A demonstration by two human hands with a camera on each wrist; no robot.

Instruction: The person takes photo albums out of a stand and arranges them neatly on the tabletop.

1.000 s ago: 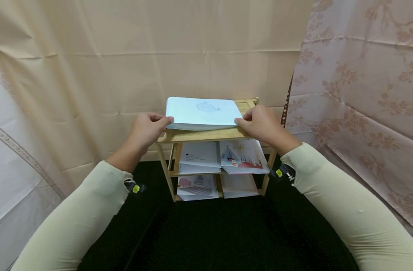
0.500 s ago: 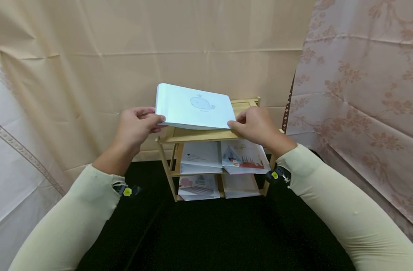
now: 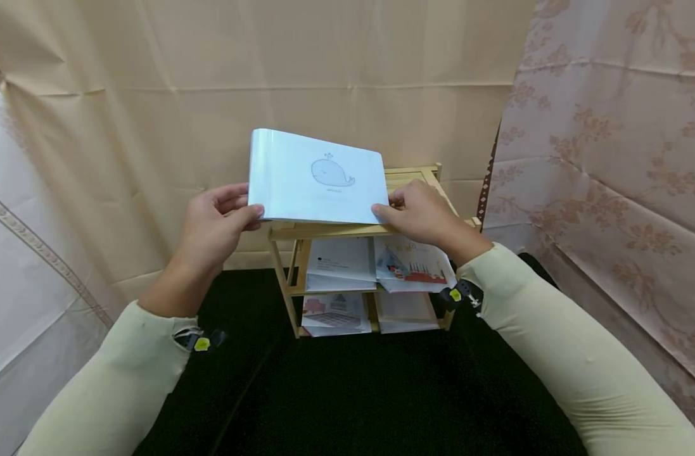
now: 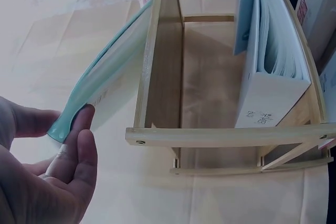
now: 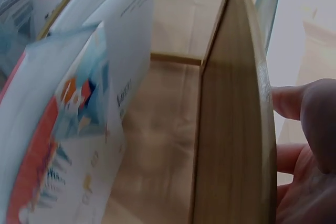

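Observation:
A pale blue photo album (image 3: 321, 174) with a small whale drawn on its cover tilts up above the top of a wooden rack (image 3: 411, 175). My left hand (image 3: 213, 221) pinches its lower left corner, thumb on the cover and fingers behind. At the lower right corner my right hand (image 3: 421, 212) pinches it the same way. The left wrist view shows the album (image 4: 107, 69) edge-on, its rounded spine between thumb and fingers. In the right wrist view the rack's top board (image 5: 231, 119) partly hides the right hand (image 5: 310, 150).
Several white books stand or lie on the rack's two lower shelves, among them one with a tent picture (image 3: 410, 263). Dark green carpet (image 3: 353, 392) covers the floor. A beige curtain (image 3: 301, 76) hangs behind the rack, and a floral cloth (image 3: 615, 158) hangs at the right.
The album has come up off the rack's top and shifted left, its cover tipping further toward me. Both hands have moved left with it, the left one farther.

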